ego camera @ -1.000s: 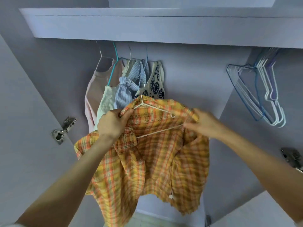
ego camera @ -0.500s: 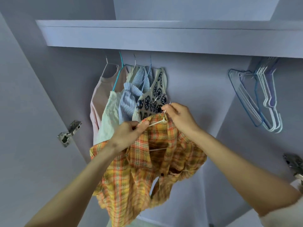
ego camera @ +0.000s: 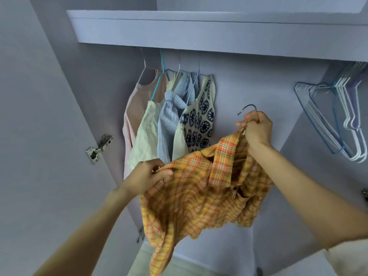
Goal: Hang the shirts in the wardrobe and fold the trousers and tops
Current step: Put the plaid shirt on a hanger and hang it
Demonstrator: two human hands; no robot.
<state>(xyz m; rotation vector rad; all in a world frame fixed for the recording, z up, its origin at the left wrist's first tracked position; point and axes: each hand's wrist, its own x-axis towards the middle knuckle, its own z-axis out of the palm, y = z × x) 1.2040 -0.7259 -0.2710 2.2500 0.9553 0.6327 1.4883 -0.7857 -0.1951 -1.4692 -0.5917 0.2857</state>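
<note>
An orange and yellow plaid shirt (ego camera: 195, 192) hangs between my two hands inside the open wardrobe. My right hand (ego camera: 256, 130) grips the neck of a wire hanger, whose metal hook (ego camera: 247, 108) sticks up above my fist; the collar sits just under it. My left hand (ego camera: 149, 174) pinches the shirt's left shoulder, lower and to the left. Most of the hanger is hidden inside the shirt.
Several garments hang at the back left: a pink top (ego camera: 135, 116), a cream one (ego camera: 145, 136), a blue striped one (ego camera: 169, 120), a patterned one (ego camera: 199, 120). Empty hangers (ego camera: 338, 116) bunch at the right. A shelf (ego camera: 199, 34) runs overhead. A door hinge (ego camera: 99, 148) sits left.
My right hand moved from the shirt's right shoulder to the hanger's neck and lifted it up and right. My left hand dropped lower with the left shoulder, so the shirt now slopes.
</note>
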